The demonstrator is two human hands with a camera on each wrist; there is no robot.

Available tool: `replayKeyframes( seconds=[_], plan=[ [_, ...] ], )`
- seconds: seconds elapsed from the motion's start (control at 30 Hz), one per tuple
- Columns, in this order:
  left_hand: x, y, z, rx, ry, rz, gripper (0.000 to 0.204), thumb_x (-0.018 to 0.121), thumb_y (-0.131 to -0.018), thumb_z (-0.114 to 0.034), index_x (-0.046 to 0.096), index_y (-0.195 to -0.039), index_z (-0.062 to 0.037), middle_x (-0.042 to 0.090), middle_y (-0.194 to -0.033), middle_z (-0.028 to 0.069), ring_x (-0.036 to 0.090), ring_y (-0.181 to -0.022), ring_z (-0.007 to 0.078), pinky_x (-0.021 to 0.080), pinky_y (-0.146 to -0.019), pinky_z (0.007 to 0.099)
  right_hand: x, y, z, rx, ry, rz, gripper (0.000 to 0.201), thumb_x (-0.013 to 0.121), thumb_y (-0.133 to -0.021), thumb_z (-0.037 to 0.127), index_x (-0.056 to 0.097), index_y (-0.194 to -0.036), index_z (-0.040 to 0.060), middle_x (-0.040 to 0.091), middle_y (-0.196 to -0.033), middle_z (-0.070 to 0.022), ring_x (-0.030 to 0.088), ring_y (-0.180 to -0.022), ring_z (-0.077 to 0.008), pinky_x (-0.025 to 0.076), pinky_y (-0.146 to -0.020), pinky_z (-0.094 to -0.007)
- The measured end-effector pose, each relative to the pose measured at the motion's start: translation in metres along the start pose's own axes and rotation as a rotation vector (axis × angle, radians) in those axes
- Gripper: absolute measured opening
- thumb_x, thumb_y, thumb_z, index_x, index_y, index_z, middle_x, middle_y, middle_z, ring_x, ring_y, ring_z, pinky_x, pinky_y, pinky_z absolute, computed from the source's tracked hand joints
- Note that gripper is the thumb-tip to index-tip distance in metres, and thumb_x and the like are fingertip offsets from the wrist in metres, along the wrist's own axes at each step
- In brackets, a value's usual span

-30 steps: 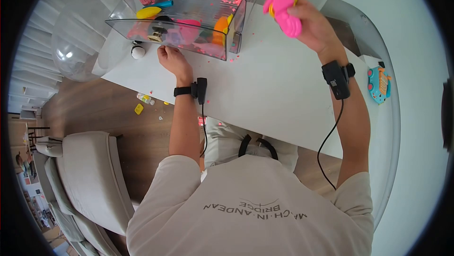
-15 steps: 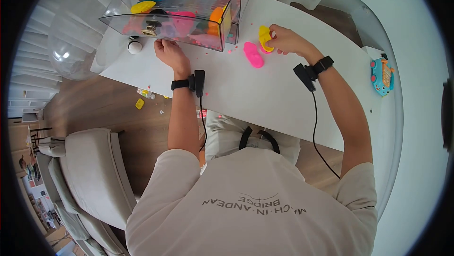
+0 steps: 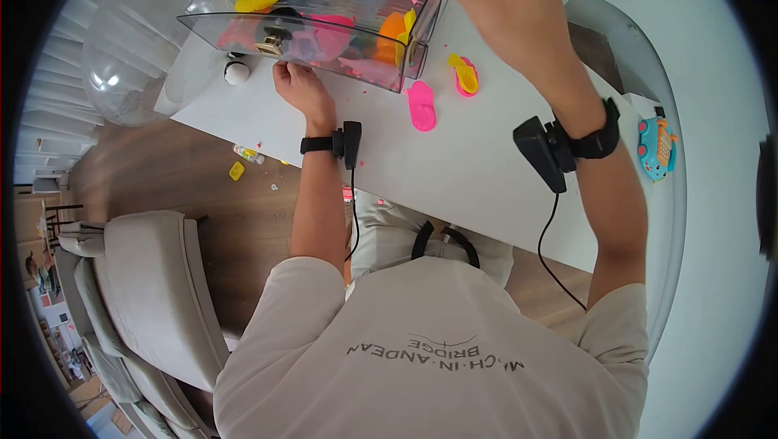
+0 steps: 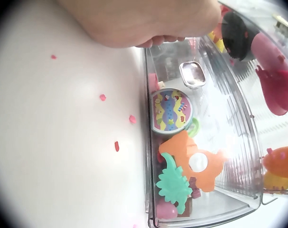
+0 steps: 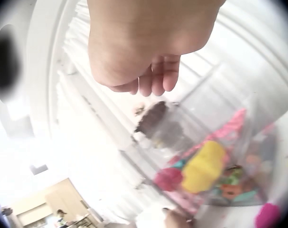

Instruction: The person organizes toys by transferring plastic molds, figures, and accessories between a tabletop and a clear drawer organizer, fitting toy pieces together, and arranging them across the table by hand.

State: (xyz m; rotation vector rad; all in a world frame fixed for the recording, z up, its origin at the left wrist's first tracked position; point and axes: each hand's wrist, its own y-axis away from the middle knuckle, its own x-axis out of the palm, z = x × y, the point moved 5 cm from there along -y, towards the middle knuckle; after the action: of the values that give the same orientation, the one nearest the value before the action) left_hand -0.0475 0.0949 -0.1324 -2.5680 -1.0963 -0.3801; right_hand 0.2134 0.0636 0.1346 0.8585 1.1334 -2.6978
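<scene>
My left hand (image 3: 304, 86) rests on the white table with its fingers loosely curled, right at the front of a clear plastic drawer box (image 3: 296, 56). In the left wrist view, its fingertips lie close to the lower drawer's edge, near a silver knob (image 4: 193, 74). The right hand (image 3: 519, 17) is raised over the box's right side, its fingertips cut off by the head view's top edge. In the right wrist view, its fingers hang relaxed and hold nothing. Two slipper-shaped toys lie on the table: a pink one (image 3: 421, 107) and a pink-and-yellow one (image 3: 465, 76).
The pulled-out upper drawer holds a yellow toy (image 3: 258, 1) and other coloured pieces. Below it are an orange shape (image 4: 212, 166) and a green dinosaur (image 4: 174, 184). A toy phone (image 3: 657, 147) sits at the right edge. Pink bits dot the table.
The right hand has brought the pink and yellow toys down onto the table, let go, and moved up over the box. The left hand has stayed by the drawers.
</scene>
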Motion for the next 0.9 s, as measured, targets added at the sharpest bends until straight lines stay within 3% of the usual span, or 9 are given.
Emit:
replayKeyframes(
  seconds=[0.1,0.13,0.2,0.23,0.3,0.63,0.73,0.8,0.9],
  plan=[
    [0.0,0.0,0.0,-0.019,0.029,-0.012,0.014,0.045,-0.098,-0.008,0.054,-0.09,-0.0013,0.051,-0.073,0.0004,0.044,-0.063,0.0081,0.037,-0.057,0.0257,0.074,-0.04,0.016,-0.187,0.02,0.613,0.02,0.058,-0.097,0.016,0.071,-0.102,0.0022,0.07,-0.082,-0.0104,0.068,-0.074,-0.0233,0.052,-0.068,-0.0354],
    [0.0,0.0,0.0,-0.018,0.032,-0.014,0.014,0.045,-0.098,-0.008,0.054,-0.09,-0.0013,0.051,-0.073,0.0004,0.044,-0.063,0.0081,0.037,-0.057,0.0257,0.096,-0.058,0.014,-0.19,0.023,0.615,0.02,0.058,-0.097,0.016,0.071,-0.102,0.0022,0.07,-0.082,-0.0104,0.068,-0.074,-0.0233,0.052,-0.068,-0.0354],
    [0.0,0.0,0.0,-0.03,0.057,-0.019,0.013,0.046,-0.099,-0.008,0.054,-0.092,-0.0009,0.051,-0.073,0.0004,0.045,-0.063,0.008,0.036,-0.056,0.0249,0.147,-0.065,0.001,-0.232,0.223,1.115,0.022,0.054,-0.1,0.015,0.07,-0.103,0.0009,0.07,-0.085,-0.0084,0.068,-0.079,-0.0201,0.052,-0.072,-0.0339],
    [0.001,0.001,-0.001,-0.03,0.06,-0.019,0.013,0.046,-0.099,-0.008,0.054,-0.092,-0.0009,0.051,-0.073,0.0004,0.045,-0.063,0.008,0.036,-0.056,0.0249,0.14,-0.063,0.01,-0.232,0.226,1.114,0.022,0.054,-0.1,0.015,0.07,-0.103,0.0009,0.07,-0.085,-0.0084,0.068,-0.079,-0.0201,0.052,-0.072,-0.0339],
    [0.001,0.003,-0.006,-0.045,0.085,-0.019,0.012,0.047,-0.099,-0.008,0.054,-0.092,-0.0009,0.05,-0.072,0.0,0.045,-0.063,0.0076,0.036,-0.056,0.0242,0.11,-0.061,0.028,0.198,-0.204,0.961,0.024,0.053,-0.102,0.017,0.071,-0.104,0.0008,0.072,-0.09,-0.0057,0.067,-0.084,-0.0168,0.051,-0.074,-0.0307],
    [0.002,0.006,-0.012,-0.078,0.187,-0.041,0.014,0.048,-0.102,-0.015,0.053,-0.095,-0.0029,0.05,-0.073,-0.0012,0.04,-0.056,0.0072,0.034,-0.051,0.0241,0.014,-0.032,-0.021,-0.001,-0.149,0.444,0.023,0.057,-0.104,0.019,0.07,-0.111,0.0017,0.073,-0.099,-0.0033,0.066,-0.086,-0.011,0.051,-0.075,-0.0264],
    [0.001,0.009,-0.022,-0.036,0.22,-0.101,0.028,0.046,-0.106,-0.03,0.052,-0.113,-0.0041,0.056,-0.095,0.0049,0.05,-0.069,0.0109,0.041,-0.06,0.026,-0.008,-0.012,-0.032,-0.06,-0.133,0.321,0.023,0.058,-0.105,0.019,0.07,-0.112,0.0019,0.073,-0.101,-0.0027,0.066,-0.087,-0.0097,0.051,-0.075,-0.0255],
    [0.008,0.012,-0.037,0.176,0.1,-0.151,0.047,0.041,-0.108,-0.045,0.042,-0.132,-0.0051,0.05,-0.121,0.0106,0.054,-0.096,0.017,0.047,-0.08,0.0316,-0.017,0.018,-0.084,0.179,-0.263,-0.025,0.024,0.055,-0.103,0.019,0.071,-0.106,0.0014,0.073,-0.094,-0.0033,0.068,-0.088,-0.0145,0.05,-0.073,-0.0279],
    [0.02,0.006,-0.042,0.255,0.156,-0.106,0.056,0.04,-0.108,-0.049,0.033,-0.141,-0.0054,0.042,-0.133,0.0125,0.046,-0.118,0.0215,0.041,-0.101,0.0366,-0.009,0.059,-0.151,0.39,-0.219,-0.1,0.022,0.057,-0.103,0.018,0.07,-0.109,0.0013,0.074,-0.097,-0.0044,0.068,-0.091,-0.0119,0.051,-0.076,-0.025]
  ],
)
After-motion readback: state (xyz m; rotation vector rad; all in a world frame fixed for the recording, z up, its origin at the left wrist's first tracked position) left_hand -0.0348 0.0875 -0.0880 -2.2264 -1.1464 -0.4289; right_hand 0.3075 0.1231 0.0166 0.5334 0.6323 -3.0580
